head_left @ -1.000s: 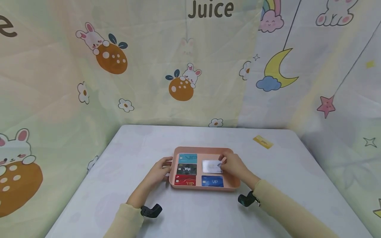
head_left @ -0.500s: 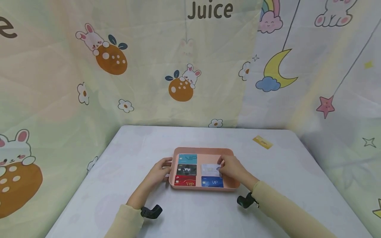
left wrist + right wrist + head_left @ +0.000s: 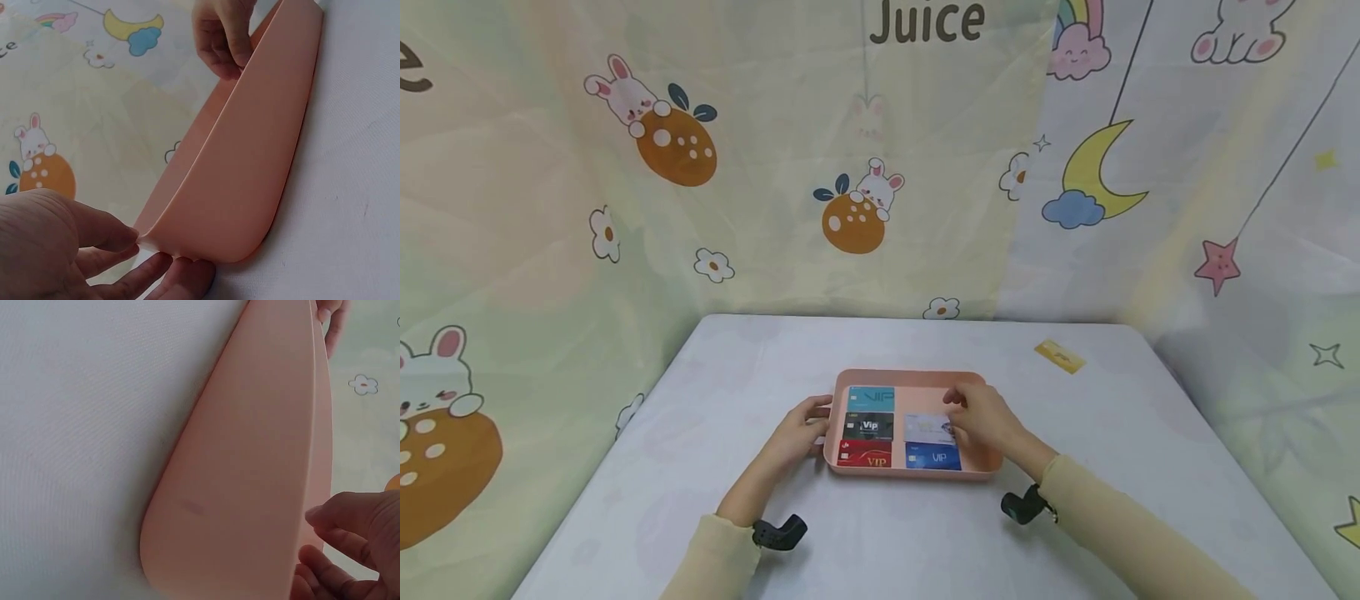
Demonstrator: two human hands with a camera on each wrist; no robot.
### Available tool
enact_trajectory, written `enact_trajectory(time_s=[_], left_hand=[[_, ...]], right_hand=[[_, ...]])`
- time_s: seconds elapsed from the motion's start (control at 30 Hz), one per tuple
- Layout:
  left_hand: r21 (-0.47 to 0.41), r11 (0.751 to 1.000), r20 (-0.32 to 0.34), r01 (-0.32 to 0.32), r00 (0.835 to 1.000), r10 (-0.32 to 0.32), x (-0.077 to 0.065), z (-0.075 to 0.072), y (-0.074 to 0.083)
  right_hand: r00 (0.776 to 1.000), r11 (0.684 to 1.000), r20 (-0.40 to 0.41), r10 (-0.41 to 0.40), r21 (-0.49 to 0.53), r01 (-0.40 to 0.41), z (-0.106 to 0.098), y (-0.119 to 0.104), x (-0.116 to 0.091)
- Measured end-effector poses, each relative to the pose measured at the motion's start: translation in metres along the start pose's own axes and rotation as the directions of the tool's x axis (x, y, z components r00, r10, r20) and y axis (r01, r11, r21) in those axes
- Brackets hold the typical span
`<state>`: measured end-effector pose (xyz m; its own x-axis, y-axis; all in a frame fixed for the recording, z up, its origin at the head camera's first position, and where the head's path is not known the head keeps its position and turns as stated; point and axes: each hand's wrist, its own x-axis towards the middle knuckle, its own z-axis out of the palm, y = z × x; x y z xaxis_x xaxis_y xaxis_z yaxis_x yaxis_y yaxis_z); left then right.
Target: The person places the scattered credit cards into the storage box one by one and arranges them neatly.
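Note:
A pink tray point(image 3: 910, 377) lies on the table with several bank-style cards in it. On its left side are a teal card point(image 3: 871, 399), a black card point(image 3: 868, 426) and a red card point(image 3: 864, 454), stacked in a column. To their right, a pale white card point(image 3: 925, 428) sits just above a blue card point(image 3: 932, 457). My left hand point(image 3: 793, 432) holds the tray's left edge, thumb at the rim and fingertips along the outer wall. My right hand point(image 3: 988, 417) hovers over the white card's right end, fingers loosely bent with nothing visible between them.
A gold card point(image 3: 1060, 356) lies alone on the white table point(image 3: 760, 350), behind the tray to the right. Printed fabric point(image 3: 775, 167) hangs behind the table and at both sides.
The white card has slid toward me, up against the blue card. My right hand's fingers have since parted from it and lifted slightly. The left hand stays at the tray's edge.

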<state>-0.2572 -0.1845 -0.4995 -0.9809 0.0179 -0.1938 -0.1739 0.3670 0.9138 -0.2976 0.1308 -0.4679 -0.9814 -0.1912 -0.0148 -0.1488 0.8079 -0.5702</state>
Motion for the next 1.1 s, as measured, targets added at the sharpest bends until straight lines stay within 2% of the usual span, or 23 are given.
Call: enact_trajectory(time_s=[0.33, 0.57, 0.77, 0.93, 1.1], left_hand=[[-0.012, 1.000, 0.001, 0.006, 1.000, -0.006, 0.000, 0.000, 0.001], [-0.017, 1.000, 0.007, 0.000, 1.000, 0.000, 0.001, -0.001, 0.000], [-0.012, 1.000, 0.009, 0.001, 1.000, 0.000, 0.003, -0.001, -0.001], [-0.009, 1.000, 0.008, 0.003, 1.000, -0.003, 0.002, -0.001, -0.002], [-0.015, 1.000, 0.006, 0.001, 1.000, 0.000, 0.003, 0.000, -0.001]], right_hand=[[0.999, 1.000, -0.025, -0.025, -0.020, 0.024, -0.008, 0.011, 0.008], [0.996, 0.997, -0.081, -0.046, -0.062, 0.041, -0.020, 0.022, 0.014], [0.994, 0.999, -0.108, -0.019, -0.041, 0.015, -0.030, 0.035, 0.017], [0.989, 0.999, -0.145, -0.004, -0.045, -0.003, -0.040, 0.052, 0.022], [0.981, 0.997, -0.191, -0.011, -0.079, -0.004, -0.055, 0.080, 0.026]])
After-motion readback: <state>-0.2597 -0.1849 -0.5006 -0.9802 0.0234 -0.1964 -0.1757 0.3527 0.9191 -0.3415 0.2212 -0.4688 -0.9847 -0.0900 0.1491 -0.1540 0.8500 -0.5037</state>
